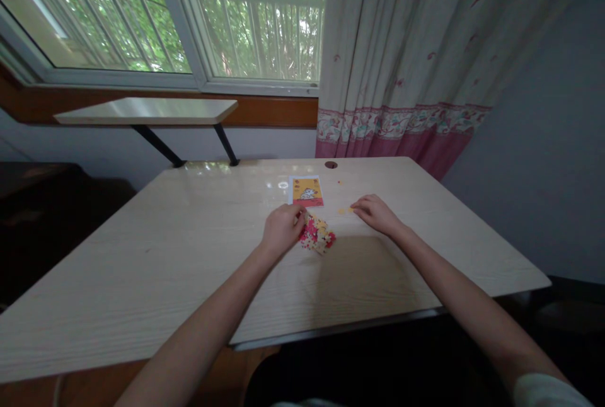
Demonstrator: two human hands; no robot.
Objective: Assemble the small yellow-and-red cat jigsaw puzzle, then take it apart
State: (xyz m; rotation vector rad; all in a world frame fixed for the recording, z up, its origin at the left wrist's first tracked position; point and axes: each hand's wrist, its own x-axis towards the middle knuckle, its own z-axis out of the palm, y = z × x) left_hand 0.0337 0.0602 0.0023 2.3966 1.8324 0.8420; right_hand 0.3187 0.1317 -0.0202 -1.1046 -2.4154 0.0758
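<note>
A heap of small jigsaw puzzle pieces (317,234), red, yellow and pale, lies on the desk between my arms. My left hand (282,229) is curled at the heap's left edge, fingertips pinched together; what they hold, if anything, is hidden. To the right, my right hand (377,213) pinches a small yellow puzzle piece (351,209) low over the desk top. Just left of it lies another yellow piece (341,211). Behind the heap is a picture card (307,191) with a white animal on yellow and red.
The light wooden desk (189,256) has a round cable hole (331,165) near its back edge. One tiny piece (339,182) lies apart, right of the card. A raised shelf (151,111) stands on black legs at the back left. A curtain (401,79) hangs behind.
</note>
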